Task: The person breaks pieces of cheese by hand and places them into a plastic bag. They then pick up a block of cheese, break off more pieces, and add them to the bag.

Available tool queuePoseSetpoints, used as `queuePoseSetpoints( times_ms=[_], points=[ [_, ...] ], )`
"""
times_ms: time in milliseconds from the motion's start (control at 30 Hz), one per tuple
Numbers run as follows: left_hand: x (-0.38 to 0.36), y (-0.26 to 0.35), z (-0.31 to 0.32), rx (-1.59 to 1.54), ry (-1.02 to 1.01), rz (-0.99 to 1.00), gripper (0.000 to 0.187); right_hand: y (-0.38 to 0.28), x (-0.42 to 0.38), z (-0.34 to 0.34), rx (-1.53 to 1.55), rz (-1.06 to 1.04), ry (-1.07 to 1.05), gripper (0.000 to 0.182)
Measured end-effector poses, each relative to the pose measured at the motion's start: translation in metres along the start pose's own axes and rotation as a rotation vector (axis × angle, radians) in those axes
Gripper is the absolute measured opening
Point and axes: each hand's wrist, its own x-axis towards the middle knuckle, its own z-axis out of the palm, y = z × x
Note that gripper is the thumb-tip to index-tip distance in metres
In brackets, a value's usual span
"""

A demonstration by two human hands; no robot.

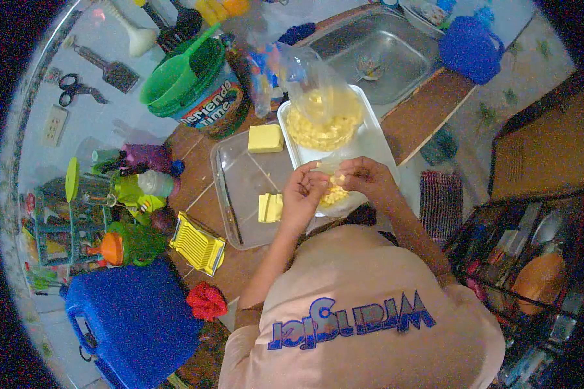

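Note:
My left hand (305, 189) and my right hand (367, 177) are close together over the near end of a white tray (377, 139). Thin clear plastic (333, 162) stretches between their pinched fingers, and small pale-yellow bits show at the fingertips. Below them lies a small heap of yellow pieces (334, 194). Farther back on the tray is a big pile of yellow cubes (321, 129), partly under a clear plastic bag (311, 81). On a clear plastic lid (240, 175) to the left sit a yellow block (265, 139), a partly sliced block (270, 208) and a thin knife (234, 225).
A yellow slicer (197, 244), red cloth (206, 301) and blue jerrycan (136, 324) are at the left. Behind stands a bucket (204, 97) with a green strainer (174, 72). A steel sink (376, 55) is at the back, a utensil rack (525, 259) at the right.

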Motion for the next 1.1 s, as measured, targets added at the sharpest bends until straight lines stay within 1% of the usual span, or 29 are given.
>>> queuePoseSetpoints(
  times_ms=[100,200,300,400,500,600,700,800,900,933,967,1033,1067,1100],
  points=[
    [0.001,-0.006,-0.003,0.2,0.034,-0.007,0.037,0.011,0.004,-0.006,-0.064,-0.07,0.012,0.028],
    [-0.002,-0.004,-0.002,0.196,0.115,0.024,0.035,0.015,0.006,-0.008,-0.132,-0.063,0.036,0.027],
    [-0.004,-0.003,-0.005,0.17,0.175,0.019,0.034,0.01,0.007,-0.009,-0.391,-0.073,0.028,0.026],
    [-0.009,0.001,-0.01,0.148,0.237,0.012,0.032,0.0,0.004,-0.004,-0.485,-0.076,0.015,0.025],
    [-0.015,-0.001,-0.019,0.123,0.298,-0.001,0.032,-0.003,0.007,-0.004,-0.467,-0.17,0.013,0.022],
    [-0.025,0.005,-0.021,-0.076,0.381,-0.034,0.032,0.0,0.011,-0.003,-0.455,-0.092,0.018,0.021],
    [-0.03,0.007,-0.038,0.018,0.428,-0.012,0.031,-0.012,0.01,0.003,-0.502,-0.034,-0.027,0.023],
    [-0.039,0.019,-0.055,0.02,0.483,0.075,0.032,-0.015,0.006,0.024,-0.64,-0.171,-0.027,0.028],
    [-0.047,0.026,-0.079,0.065,0.577,0.084,0.032,-0.021,0.01,0.054,-0.783,-0.573,-0.139,0.03],
    [-0.051,0.021,-0.087,0.04,0.601,0.12,0.031,-0.012,0.008,0.063,-0.82,-0.604,-0.157,0.034],
    [-0.055,0.021,-0.093,0.053,0.613,0.111,0.031,-0.005,0.009,0.072,-0.803,-0.602,-0.206,0.035],
    [-0.064,0.024,-0.102,0.075,0.638,0.084,0.031,-0.002,0.012,0.095,-0.774,-0.586,-0.308,0.037],
    [-0.069,0.024,-0.105,0.049,0.626,0.076,0.03,-0.002,0.012,0.105,-0.783,-0.502,-0.369,0.036],
    [-0.074,0.024,-0.107,0.021,0.613,0.069,0.03,0.001,0.014,0.115,-0.837,-0.534,-0.379,0.036]
  ],
)
